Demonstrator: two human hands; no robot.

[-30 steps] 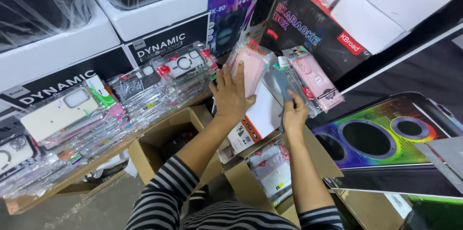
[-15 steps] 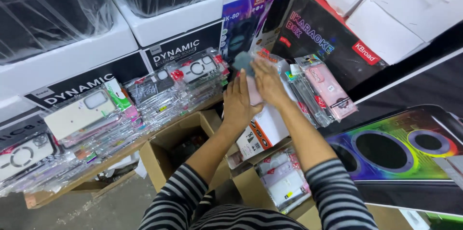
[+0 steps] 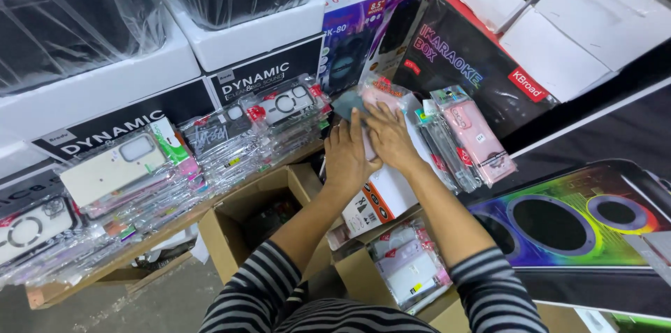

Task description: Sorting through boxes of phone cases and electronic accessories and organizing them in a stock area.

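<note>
Pressing flat, fingers spread, the left hand (image 3: 347,155) and the right hand (image 3: 388,139) lie side by side on a pink phone case in a clear packet (image 3: 377,99); neither hand curls around it. The packet sits at the top of a leaning pile, above a white carton with orange marks (image 3: 377,200), and its crinkled plastic shows a red-and-white header card. A dark grey case corner (image 3: 347,104) peeks out under the left fingertips. Just right of the hands stand more packeted cases, pink ones among them (image 3: 470,139). Left along the shelf runs a long row of clear packeted cases (image 3: 231,141). Below is an open cardboard box (image 3: 258,218).
</note>
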